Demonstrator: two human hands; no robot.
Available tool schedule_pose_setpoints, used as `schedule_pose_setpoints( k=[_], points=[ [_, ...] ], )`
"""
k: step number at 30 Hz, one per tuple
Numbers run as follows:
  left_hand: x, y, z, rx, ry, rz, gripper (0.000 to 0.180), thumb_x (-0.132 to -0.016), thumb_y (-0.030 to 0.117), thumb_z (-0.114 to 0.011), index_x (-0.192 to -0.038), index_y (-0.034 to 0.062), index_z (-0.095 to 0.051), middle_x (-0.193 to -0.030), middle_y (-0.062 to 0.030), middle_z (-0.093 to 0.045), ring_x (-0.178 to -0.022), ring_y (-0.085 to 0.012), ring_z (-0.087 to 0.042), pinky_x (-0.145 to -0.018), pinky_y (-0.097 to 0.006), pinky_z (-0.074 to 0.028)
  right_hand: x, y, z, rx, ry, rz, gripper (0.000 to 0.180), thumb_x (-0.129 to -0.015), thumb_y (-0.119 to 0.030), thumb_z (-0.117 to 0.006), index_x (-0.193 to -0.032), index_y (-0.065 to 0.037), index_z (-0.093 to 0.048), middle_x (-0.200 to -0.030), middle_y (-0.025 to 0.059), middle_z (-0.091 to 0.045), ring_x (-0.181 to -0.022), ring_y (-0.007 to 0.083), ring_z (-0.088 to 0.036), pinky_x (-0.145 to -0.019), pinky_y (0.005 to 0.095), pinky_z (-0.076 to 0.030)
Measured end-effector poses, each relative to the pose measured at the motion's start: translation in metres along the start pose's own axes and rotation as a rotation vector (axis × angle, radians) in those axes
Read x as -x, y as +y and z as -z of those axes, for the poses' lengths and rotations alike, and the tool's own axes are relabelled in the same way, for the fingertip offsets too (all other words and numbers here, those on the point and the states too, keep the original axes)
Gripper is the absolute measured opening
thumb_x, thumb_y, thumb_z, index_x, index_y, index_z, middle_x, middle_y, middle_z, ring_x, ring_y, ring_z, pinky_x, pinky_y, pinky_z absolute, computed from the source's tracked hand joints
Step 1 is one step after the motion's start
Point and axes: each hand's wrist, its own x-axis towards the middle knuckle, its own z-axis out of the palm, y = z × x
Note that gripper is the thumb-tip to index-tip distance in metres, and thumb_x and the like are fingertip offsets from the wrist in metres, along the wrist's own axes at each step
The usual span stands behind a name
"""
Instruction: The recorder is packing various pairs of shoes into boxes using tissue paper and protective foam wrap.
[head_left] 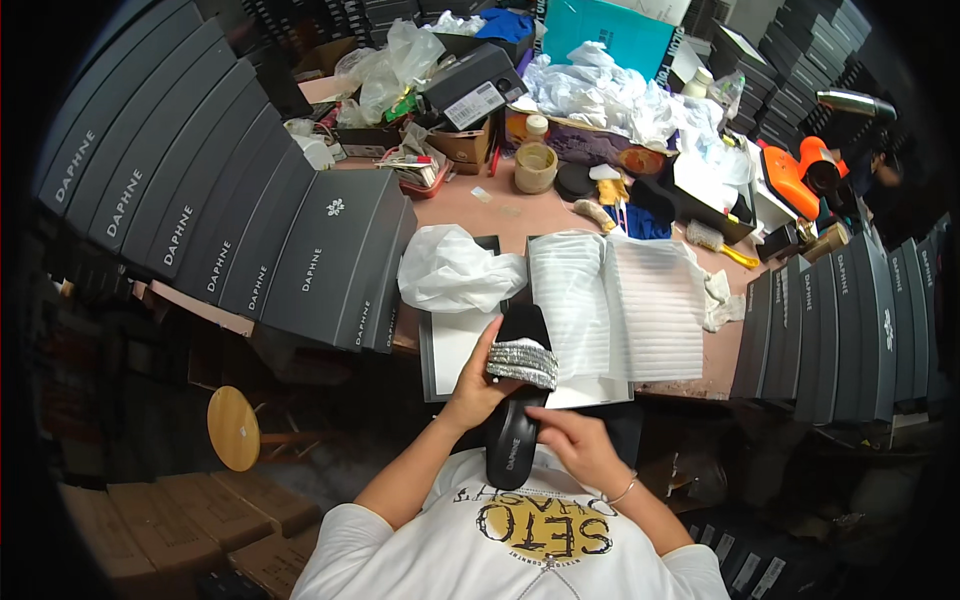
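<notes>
A black slide sandal (514,435) with glittering silver straps is held toe-away in front of my chest. My left hand (478,385) is closed round its strap end, with some fingers hidden by the sandal. At the footbed's right edge, my right hand (585,447) pinches the side of the sandal, the other fingers curled. Just beyond lies a shoe box (455,350) without its lid, and crumpled white tissue paper (460,268) rests over its far part. To the right, a white ribbed padding sheet (655,310) spreads over a second box part (590,392).
Grey shoe boxes (290,260) stand in a row on the left, and more boxes (830,330) on the right. Toward the back are a glue jar (535,167), a yellow-handled brush (720,243), an orange heat gun (800,175) and heaped white paper (620,95). A round stool (233,428) is lower left.
</notes>
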Motion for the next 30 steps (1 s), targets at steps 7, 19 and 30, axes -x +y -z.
schedule_pose_setpoints(
  k=[7,19,30],
  points=[
    [0.031,0.026,-0.027,0.110,-0.142,0.190,0.095,-0.080,-0.014,-0.060,-0.152,0.0148,-0.005,-0.121,-0.0051,-0.050,-0.110,-0.0131,-0.052,-0.095,-0.027,-0.043,-0.052,0.019,0.033,-0.447,0.078,-0.149,0.056,-0.086,-0.003,-0.065,-0.136,-0.006,-0.041,-0.113,0.0046,-0.054,-0.100,0.0111,-0.055,-0.085,0.0265,-0.048],
    [0.036,0.019,-0.031,0.110,-0.097,0.214,0.089,-0.079,-0.015,-0.058,-0.151,0.0125,-0.013,-0.118,-0.0046,-0.051,-0.106,-0.0120,-0.054,-0.093,-0.025,-0.043,-0.071,0.025,0.015,-0.286,0.267,-0.105,0.021,-0.090,-0.016,-0.063,-0.101,0.001,-0.060,-0.083,0.0028,-0.061,-0.078,0.0083,-0.056,-0.069,0.0236,-0.047],
    [-0.012,0.024,-0.012,-0.008,-0.034,0.064,0.081,-0.084,-0.010,-0.055,-0.151,0.0153,-0.018,-0.118,-0.0059,-0.054,-0.100,-0.0134,-0.056,-0.085,-0.027,-0.050,-0.077,0.012,0.024,0.112,0.162,0.157,0.059,-0.074,-0.003,-0.070,-0.130,-0.004,-0.050,-0.131,0.0158,-0.047,-0.113,0.0254,-0.053,-0.091,0.0318,-0.047]
  ],
)
